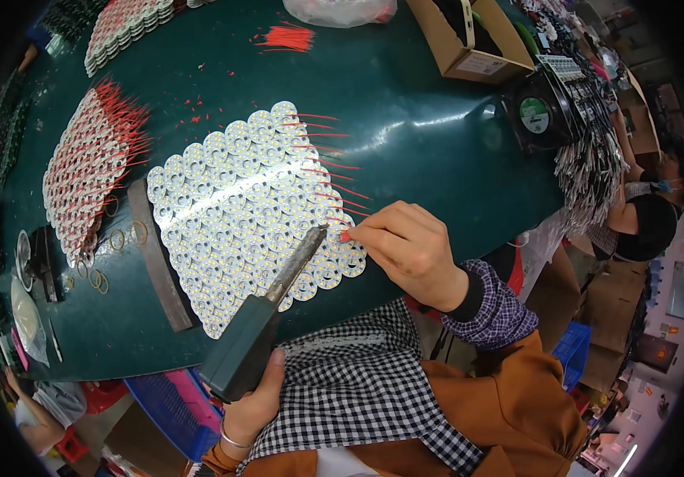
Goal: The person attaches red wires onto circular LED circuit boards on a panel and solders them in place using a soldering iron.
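Note:
My left hand (255, 404) is wrapped round the dark green grip of a soldering gun (240, 350). Its metal barrel points up and right, with the tip at the right part of a white panel of round LED boards (235, 211). Fingers of my right hand (415, 248) pinch a short red wire (345, 236) at the panel's right edge, beside that tip. Whether the tip touches the board is too small to tell. Several red wires (340, 176) stick out to the right from boards above my right hand.
A dark bar (158, 254) lies along the panel's left side. Beyond it stand stacked panels with red wires (88, 171) and loose rings (118, 238). Loose red wires (286, 37), a cardboard box (473, 44) and a black fan (539, 111) lie farther back. Another person (652, 211) sits at right.

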The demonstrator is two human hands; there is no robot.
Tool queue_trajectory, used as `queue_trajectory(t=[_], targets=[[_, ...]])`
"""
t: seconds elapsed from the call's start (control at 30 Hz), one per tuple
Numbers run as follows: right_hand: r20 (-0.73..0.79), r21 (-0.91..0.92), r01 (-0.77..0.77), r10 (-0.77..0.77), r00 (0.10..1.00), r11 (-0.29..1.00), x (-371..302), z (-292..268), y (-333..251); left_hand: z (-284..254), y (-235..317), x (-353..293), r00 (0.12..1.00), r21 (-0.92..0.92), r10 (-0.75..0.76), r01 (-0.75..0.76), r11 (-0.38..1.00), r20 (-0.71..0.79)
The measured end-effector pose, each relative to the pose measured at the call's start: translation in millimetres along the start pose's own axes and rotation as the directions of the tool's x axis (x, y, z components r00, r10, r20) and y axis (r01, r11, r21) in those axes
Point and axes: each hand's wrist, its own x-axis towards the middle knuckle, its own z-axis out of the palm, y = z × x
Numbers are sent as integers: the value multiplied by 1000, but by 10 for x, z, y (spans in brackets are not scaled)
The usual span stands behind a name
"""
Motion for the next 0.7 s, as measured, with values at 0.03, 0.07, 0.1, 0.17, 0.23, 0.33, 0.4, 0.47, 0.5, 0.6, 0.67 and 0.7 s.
queue_trajectory(t=[0.03, 0.07, 0.1, 0.17, 0.23, 0.33, 0.4, 0.47, 0.5, 0.6, 0.67, 0.7], targets=[[2, -2, -6, 6, 1000, 1000, -8, 3, 0, 0, -8, 5, 1000, 1, -2, 2, 1000, 1], [3, 0, -7, 8, 1000, 1000, -13, 6, -1, 4, -19, 12, 999, 23, 47, -47, 999, 27], [-3, 6, -10, 10, 1000, 1000, -16, 7, -5, 4, -26, 14, 994, 43, 94, -97, 994, 54], [-8, 14, -14, 15, 1000, 1000, -19, 6, -9, -12, -41, 1, 995, 81, 69, -74, 994, 67], [-8, 22, -15, 15, 1000, 1000, -19, 1, -5, -13, -27, 4, 996, 118, 45, -54, 992, 81], [2, 29, -12, 12, 1000, 999, -26, 3, 9, 8, 32, 24, 996, 111, 41, -50, 993, 85], [10, 29, -15, 14, 1000, 999, -22, -8, 4, 32, 33, 24, 998, 83, 18, -22, 996, 53], [17, 29, -17, 16, 1000, 999, -23, -11, 5, 51, 48, 48, 998, 87, 37, -40, 995, 44], [17, 30, -13, 12, 1000, 999, -27, -8, 10, 61, 57, 63, 998, 92, 56, -59, 994, 37], [16, 30, -12, 11, 1000, 999, -32, -7, 12, 63, 129, 77, 998, 102, -44, 40, 994, 40], [15, 29, -15, 14, 1000, 999, -32, -6, 7, 98, 121, 121, 999, 94, 32, -33, 995, 17], [13, 26, -19, 19, 1000, 999, -31, -6, 2, 114, 106, 135, 994, 88, 107, -106, 990, -9]])
